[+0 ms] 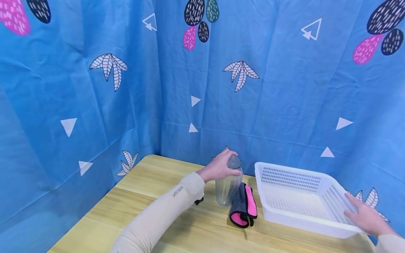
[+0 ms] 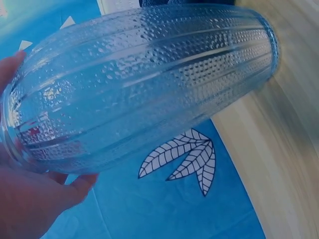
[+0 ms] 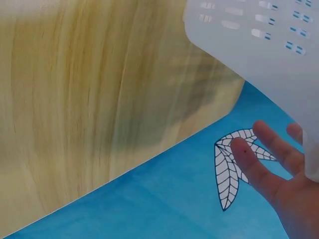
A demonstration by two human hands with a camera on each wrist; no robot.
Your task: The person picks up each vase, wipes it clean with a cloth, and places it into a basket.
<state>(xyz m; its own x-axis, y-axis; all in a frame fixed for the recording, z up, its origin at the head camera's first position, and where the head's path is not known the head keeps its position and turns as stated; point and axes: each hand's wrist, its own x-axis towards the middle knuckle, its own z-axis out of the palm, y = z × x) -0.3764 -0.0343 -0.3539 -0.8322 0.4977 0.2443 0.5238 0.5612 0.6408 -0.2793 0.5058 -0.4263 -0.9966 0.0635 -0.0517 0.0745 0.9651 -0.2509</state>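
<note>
In the head view my left hand [image 1: 221, 167] grips a clear ribbed glass vase [image 1: 225, 191] near its mouth, thumb and fingers around the top. The left wrist view shows the pebbled glass of the vase [image 2: 149, 84] close up, with the left hand [image 2: 35, 199] at its rim. My right hand [image 1: 364, 214] holds the right rim of a white perforated plastic basket [image 1: 311, 225]. In the right wrist view the right hand's fingers [image 3: 264, 174] spread outside the basket wall [image 3: 259, 55]; the thumb is hidden there.
A rolled grey-and-pink cloth item [image 1: 243, 205] with black trim lies between vase and basket. The wooden table [image 1: 126, 203] meets a blue patterned curtain [image 1: 278, 98] at its back and left. At the right, the basket reaches the table's edge.
</note>
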